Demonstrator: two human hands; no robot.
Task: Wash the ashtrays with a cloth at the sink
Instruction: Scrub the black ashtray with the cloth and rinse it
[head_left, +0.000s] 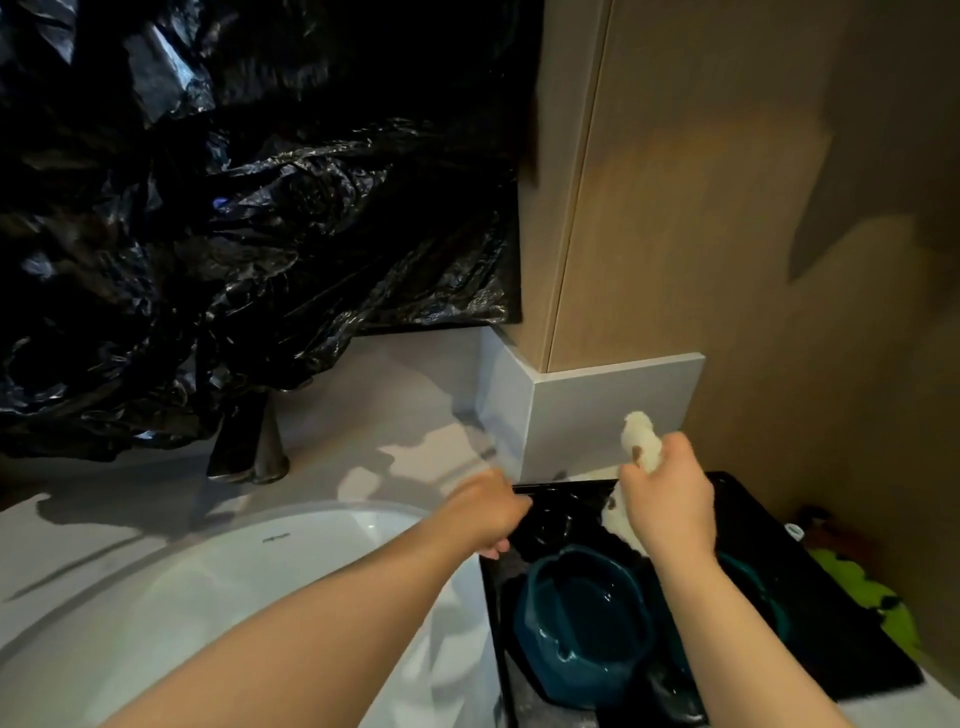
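Two teal ashtrays (582, 623) (758, 592), one white cloth (640, 441), one black tray (841, 623), one sink (208, 597).

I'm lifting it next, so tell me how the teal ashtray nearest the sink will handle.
The teal ashtray glistens wet, so probably slippery. Its thick glazed walls suggest heavy for its size and chippable. Broad and low, it should not tip.

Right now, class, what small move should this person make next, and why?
Probably lift the dark ashtray toward the sink: the left hand is at it on the tray, and the right hand grips the cloth, ready to wipe.
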